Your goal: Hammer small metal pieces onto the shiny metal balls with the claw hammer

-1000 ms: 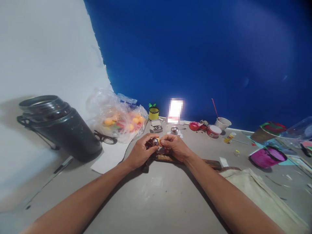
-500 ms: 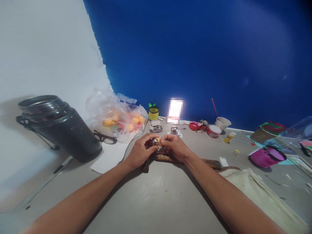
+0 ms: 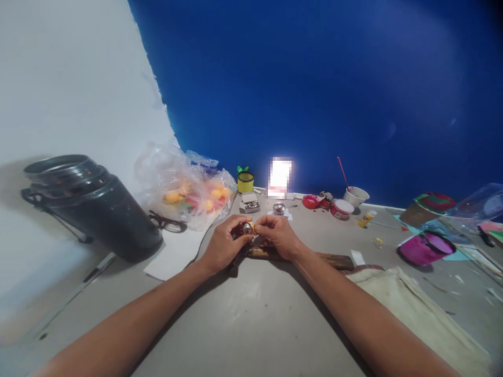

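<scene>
My left hand (image 3: 225,245) curls its fingers and thumb around a small ball (image 3: 247,228) with a shiny silver front and orange showing at its right. The fingertips of my right hand (image 3: 277,235) are pinched together against the ball's right side. Whatever lies between them, if anything, is too small to make out. Under both hands lies a hammer (image 3: 330,260) with a worn wooden handle. Its dark head shows partly beneath my left hand. Just beyond are an open small box (image 3: 250,205) of shiny bits and a silver ball-like piece (image 3: 279,208) on white paper.
On the left stand a large dark flask (image 3: 94,209), eyeglasses (image 3: 173,225) and a plastic bag (image 3: 188,188) with orange balls. A pixelated bright screen (image 3: 280,178) leans by the blue wall. At right are a white cup (image 3: 356,197), a magenta container (image 3: 424,248) and pale cloth (image 3: 412,309).
The whole view has shifted slightly, so things sit a little further left. Both hands keep their hold at the ball, with only slight finger movement.
</scene>
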The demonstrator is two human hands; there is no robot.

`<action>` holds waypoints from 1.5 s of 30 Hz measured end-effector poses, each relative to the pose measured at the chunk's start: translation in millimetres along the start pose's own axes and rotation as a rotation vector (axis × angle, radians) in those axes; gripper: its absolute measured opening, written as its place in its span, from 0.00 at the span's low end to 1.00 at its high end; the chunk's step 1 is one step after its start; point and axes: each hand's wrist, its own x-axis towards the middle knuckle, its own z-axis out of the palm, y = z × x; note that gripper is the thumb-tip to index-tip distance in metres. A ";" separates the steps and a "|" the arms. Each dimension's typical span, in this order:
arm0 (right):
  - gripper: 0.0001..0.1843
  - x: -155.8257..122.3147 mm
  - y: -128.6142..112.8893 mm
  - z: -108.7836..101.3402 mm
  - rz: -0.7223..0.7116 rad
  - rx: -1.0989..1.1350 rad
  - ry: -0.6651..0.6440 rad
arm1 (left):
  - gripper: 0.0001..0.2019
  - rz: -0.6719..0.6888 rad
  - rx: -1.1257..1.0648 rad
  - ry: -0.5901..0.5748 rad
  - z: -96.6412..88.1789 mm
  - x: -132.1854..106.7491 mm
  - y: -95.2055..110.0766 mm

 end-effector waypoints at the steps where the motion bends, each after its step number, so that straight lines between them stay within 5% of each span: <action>1: 0.20 -0.2 0.0 0.7 -0.004 -0.014 0.008 | 0.14 0.009 0.010 0.002 0.5 -0.2 -0.4; 10: 0.19 1.0 5.1 0.6 -0.018 -0.067 0.006 | 0.13 0.057 0.049 0.019 6.0 -3.3 -2.9; 15: 0.21 3.4 2.8 -3.1 -0.011 -0.050 -0.035 | 0.16 -0.085 -0.061 0.015 6.4 -1.1 -3.9; 19: 0.15 -1.6 -10.5 -4.8 -0.115 -0.490 0.020 | 0.23 -0.224 -0.212 0.049 3.0 5.3 -8.0; 24: 0.17 -16.8 -22.3 2.7 -0.061 -1.226 -0.149 | 0.22 -0.254 -0.347 0.140 -0.1 11.2 -19.4; 29: 0.08 -20.2 -22.6 3.4 -0.115 -1.379 -0.201 | 0.24 -0.257 -0.334 0.195 -1.5 15.6 -31.0; 32: 0.05 -17.3 -29.0 -8.0 -0.295 -1.440 -0.085 | 0.21 -0.250 -0.322 0.203 -3.2 18.6 -36.6; 38: 0.09 -14.0 -31.7 -25.3 -0.734 -1.468 0.385 | 0.19 -0.275 -0.333 0.104 -2.0 16.6 -40.8; 45: 0.12 -16.8 -26.9 -15.3 -0.796 -1.539 0.471 | 0.15 -0.272 -0.320 0.040 2.9 11.8 -30.4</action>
